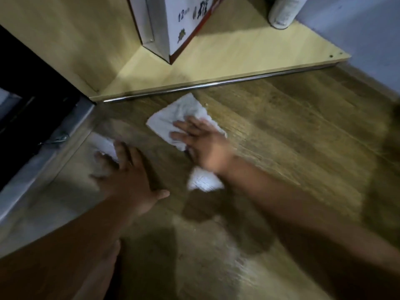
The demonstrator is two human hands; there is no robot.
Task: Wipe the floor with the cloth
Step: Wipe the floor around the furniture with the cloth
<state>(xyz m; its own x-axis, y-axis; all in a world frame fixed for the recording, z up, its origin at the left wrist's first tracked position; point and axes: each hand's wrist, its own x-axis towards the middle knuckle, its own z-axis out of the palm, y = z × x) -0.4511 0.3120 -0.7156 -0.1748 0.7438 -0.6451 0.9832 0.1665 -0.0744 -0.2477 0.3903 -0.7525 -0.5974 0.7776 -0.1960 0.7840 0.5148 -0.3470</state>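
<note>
We press our right hand [201, 141] flat on the white cloth [179, 113], fingers straight and spread rather than curled round it. The cloth lies on the wooden floor [292, 131] a little above the middle of the frame, just below the metal strip [194, 86] that edges the pale shelf board [227, 59].

Most of the cloth shows beyond our fingertips, up and to the left of the hand. A white scrap [204, 180] shows under the wrist, lower in the frame. If it belongs to the same cloth, the long axis runs from the strip down toward us beneath the palm, but the blur keeps us from being sure.

Our left hand [129, 172] lies spread on bare floor at left centre, holding nothing and apart from the cloth; we judge it a prop.

A small crumb [205, 104] sits just beside the cloth's upper right edge. Wide floor lies to the right, so we judge the next stroke goes that way, led by the right hand.
</note>
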